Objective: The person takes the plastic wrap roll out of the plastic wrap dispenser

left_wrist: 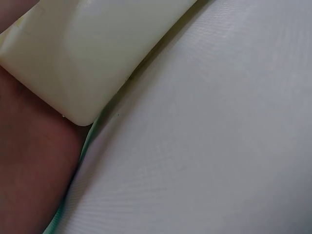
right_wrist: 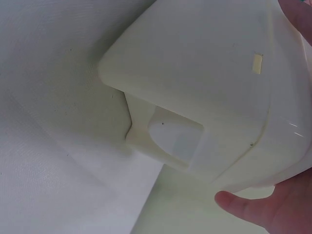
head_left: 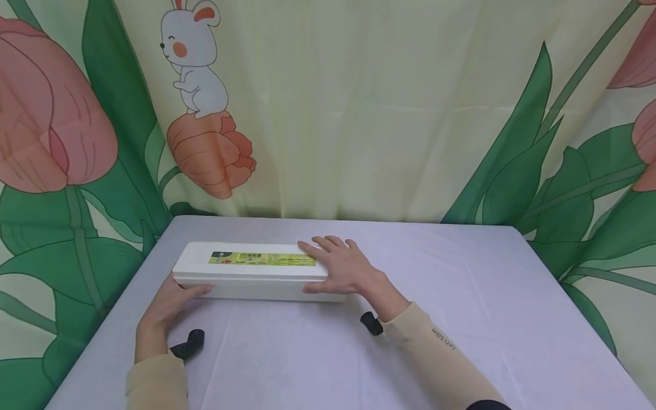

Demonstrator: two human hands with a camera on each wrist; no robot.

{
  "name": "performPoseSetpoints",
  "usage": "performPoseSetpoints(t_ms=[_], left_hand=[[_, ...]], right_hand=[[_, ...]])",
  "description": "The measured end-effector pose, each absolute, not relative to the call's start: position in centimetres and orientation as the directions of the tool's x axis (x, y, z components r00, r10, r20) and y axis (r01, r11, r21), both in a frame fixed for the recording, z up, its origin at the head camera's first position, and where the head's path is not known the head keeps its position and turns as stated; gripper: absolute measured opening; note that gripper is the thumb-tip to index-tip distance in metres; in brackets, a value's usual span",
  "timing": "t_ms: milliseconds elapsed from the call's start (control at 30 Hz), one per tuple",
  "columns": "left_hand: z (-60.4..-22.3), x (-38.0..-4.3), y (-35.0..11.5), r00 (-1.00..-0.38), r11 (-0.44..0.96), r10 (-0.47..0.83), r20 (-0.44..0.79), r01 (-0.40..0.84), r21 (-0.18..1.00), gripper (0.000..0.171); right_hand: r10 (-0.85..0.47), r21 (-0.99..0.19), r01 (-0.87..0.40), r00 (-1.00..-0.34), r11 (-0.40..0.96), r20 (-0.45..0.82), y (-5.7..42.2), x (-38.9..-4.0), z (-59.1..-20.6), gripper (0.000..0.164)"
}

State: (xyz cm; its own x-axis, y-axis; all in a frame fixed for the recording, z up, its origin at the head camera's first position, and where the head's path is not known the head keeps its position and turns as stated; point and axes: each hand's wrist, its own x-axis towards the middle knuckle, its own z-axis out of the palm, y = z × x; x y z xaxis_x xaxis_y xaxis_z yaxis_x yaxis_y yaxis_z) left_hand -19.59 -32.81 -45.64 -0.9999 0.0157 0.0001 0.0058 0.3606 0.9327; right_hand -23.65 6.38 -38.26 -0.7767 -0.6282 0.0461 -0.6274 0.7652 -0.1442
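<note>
A long white cling film box with a yellow-green label lies on the table. My left hand grips its left end, thumb along the front and the other fingers hidden behind. In the left wrist view the palm is against the end of the box. Over the right end spreads my right hand, its thumb at the front and its straight fingers reaching across the top. The right wrist view shows a recess in the end of the box, with an extended finger beyond it.
A white cloth covers the table. Behind it hangs a curtain printed with tulips and a rabbit. Black wrist-worn pieces show beside the left wrist and the right wrist.
</note>
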Motion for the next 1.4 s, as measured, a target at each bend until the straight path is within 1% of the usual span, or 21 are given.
performPoseSetpoints(t_ms=[233, 400, 633, 800, 1100, 1267, 1400], left_hand=[[-45.4, -19.8, -32.9, -0.998, 0.378, 0.062, 0.015, 0.037, 0.925, 0.097], [-45.6, -19.9, -33.1, -0.996, 0.354, 0.086, 0.033, 0.061, 0.933, 0.096], [-45.6, -20.0, -33.2, -0.998, 0.378, 0.070, -0.006, 0.021, 0.926, 0.095], [-45.6, -20.0, -33.0, -0.998, 0.360, 0.054, -0.028, -0.006, 0.933, 0.097], [-45.6, -20.1, -32.8, -0.998, 0.324, 0.040, -0.043, -0.028, 0.946, 0.099], [-45.5, -19.9, -32.8, -0.998, 0.329, 0.019, -0.065, -0.055, 0.943, 0.102], [-45.5, -20.2, -33.0, -0.999, 0.321, 0.034, -0.039, -0.026, 0.947, 0.103]], right_hand=[[-0.624, -0.143, -0.623, -0.780, 0.769, 0.040, 6.4, -23.6, -38.3, 0.090], [-0.633, -0.141, -0.633, -0.773, 0.762, 0.044, 6.4, -23.7, -38.4, 0.090], [-0.644, -0.155, -0.646, -0.762, 0.748, 0.068, 6.4, -23.8, -38.6, 0.088], [-0.642, -0.169, -0.644, -0.763, 0.746, 0.074, 6.4, -24.0, -38.7, 0.087], [-0.646, -0.184, -0.657, -0.754, 0.731, 0.121, 6.5, -24.0, -38.5, 0.084], [-0.624, -0.225, -0.640, -0.767, 0.734, 0.148, 7.1, -24.1, -38.0, 0.082], [-0.583, -0.272, -0.616, -0.788, 0.739, 0.198, 8.8, -23.9, -37.5, 0.082]])
